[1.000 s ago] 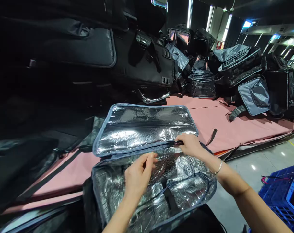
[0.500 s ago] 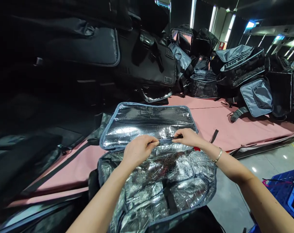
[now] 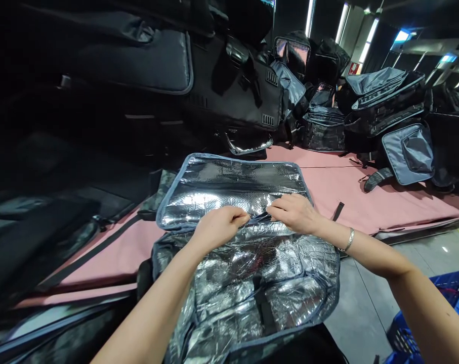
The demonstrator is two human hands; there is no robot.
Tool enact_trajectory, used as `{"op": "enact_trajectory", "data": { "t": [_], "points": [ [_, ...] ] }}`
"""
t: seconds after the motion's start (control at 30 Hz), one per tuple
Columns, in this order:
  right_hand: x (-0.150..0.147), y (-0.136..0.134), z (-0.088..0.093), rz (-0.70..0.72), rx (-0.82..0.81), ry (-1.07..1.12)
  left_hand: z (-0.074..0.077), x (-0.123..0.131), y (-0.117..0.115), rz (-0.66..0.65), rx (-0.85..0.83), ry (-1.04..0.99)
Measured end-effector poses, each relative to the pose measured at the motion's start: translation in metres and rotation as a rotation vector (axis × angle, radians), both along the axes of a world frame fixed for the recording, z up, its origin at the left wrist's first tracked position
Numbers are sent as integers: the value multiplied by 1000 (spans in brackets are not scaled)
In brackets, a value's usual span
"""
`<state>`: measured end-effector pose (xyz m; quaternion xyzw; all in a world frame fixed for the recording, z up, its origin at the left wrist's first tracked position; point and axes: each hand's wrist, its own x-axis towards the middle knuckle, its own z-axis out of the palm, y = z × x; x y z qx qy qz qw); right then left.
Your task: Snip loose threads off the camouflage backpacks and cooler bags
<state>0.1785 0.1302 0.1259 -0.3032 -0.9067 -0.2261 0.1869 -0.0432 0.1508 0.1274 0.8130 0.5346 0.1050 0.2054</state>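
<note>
An insulated bag (image 3: 252, 273) with a crinkled silver foil lining lies open in front of me. Its foil-lined lid (image 3: 229, 177), edged in grey-blue binding, is folded back away from me. Along the hinge between lid and body runs a dark binding strip (image 3: 258, 218). My left hand (image 3: 221, 225) pinches this strip near its middle. A short way to the right, my right hand (image 3: 294, 212) is closed on the same strip, its fingertips partly hidden. A dark strap (image 3: 265, 308) crosses the foil inside the bag.
The bag rests on a pink-covered table (image 3: 328, 187). Dark bags (image 3: 237, 91) are piled at the left and behind. More bags (image 3: 388, 101) stand at the far right, near a grey panel bag (image 3: 409, 154). A blue plastic crate (image 3: 407, 328) sits on the floor at right.
My right hand has turned, its back now more upward, and its fingers have curled further over the strip. My left hand keeps its pinch. The view has shifted slightly.
</note>
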Motion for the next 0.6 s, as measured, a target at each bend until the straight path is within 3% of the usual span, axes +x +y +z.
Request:
{"op": "enact_trajectory", "data": {
  "t": [0.13, 0.4, 0.6],
  "points": [
    [1, 2, 9, 5, -37, -88, -1, -1, 0, 3, -4, -3],
    [0, 23, 20, 70, -357, -81, -2, -3, 1, -37, 22, -16],
    [-13, 32, 20, 90, -354, -123, -5, -7, 2, -59, 56, -20]
  ]
}}
